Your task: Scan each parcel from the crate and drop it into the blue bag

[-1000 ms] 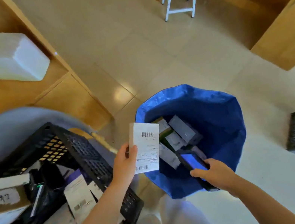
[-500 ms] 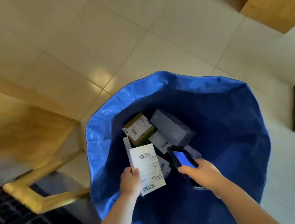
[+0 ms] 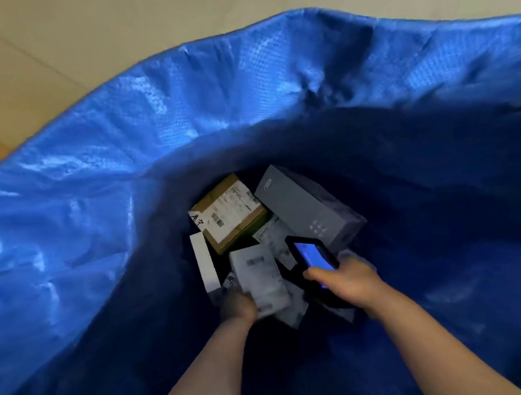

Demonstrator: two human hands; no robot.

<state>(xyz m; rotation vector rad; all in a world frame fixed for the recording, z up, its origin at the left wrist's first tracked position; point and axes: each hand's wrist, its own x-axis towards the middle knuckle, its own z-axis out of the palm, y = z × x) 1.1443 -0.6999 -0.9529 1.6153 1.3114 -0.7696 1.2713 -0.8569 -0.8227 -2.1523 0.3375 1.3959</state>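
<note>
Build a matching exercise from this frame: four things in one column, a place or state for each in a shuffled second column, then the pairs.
Things:
1. white labelled parcel
2. handheld scanner
3. brown cardboard box
4. grey box

Places or states:
A. lying in the blue bag, right of the brown box
B. gripped by the right hand, screen lit blue
C. held by the left hand down inside the bag
D. lying in the bag, shipping label face up

Pairs: 1-C, 2-B, 3-D, 4-A
</note>
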